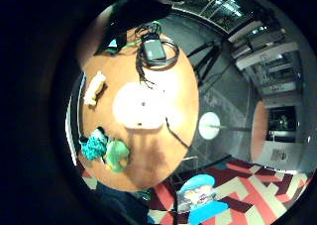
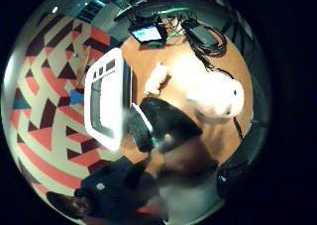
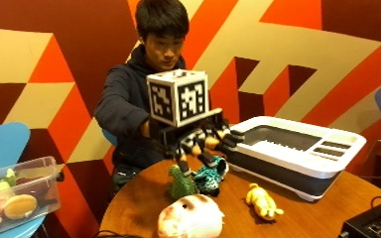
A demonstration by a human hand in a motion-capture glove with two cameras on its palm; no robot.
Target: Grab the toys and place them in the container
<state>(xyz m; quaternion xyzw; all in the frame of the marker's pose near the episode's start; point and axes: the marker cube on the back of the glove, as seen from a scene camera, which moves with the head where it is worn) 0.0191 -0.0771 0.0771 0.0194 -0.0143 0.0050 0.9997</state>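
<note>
**Q:** Outside view, what does the figure show?

**A:** The gloved right hand (image 3: 200,139) hangs above the round worktop (image 3: 138,203), over a green toy (image 3: 180,182) and a teal toy (image 3: 210,179) standing just beside each other; the fingers curl loosely downward and hold nothing, so the grip reads as wide and unloaded; a yellow toy (image 3: 263,201) lies nearer the container (image 3: 296,153), a white-rimmed dark bin at the worktop's far edge; a large pale plush toy (image 3: 190,217) sits at the near edge; all four toys remain outside the container.

**Q:** And the little-finger palm view?

**A:** It looks down on the same worktop from well above; the teal and green toys (image 1: 106,150) sit together near the rim.

**Q:** What could go wrong from here?

**A:** Probably a mixed grasp; the two toys almost touch, so descending fingers may catch both or topple one; being near the rim, a nudged toy could roll off the worktop.
</note>
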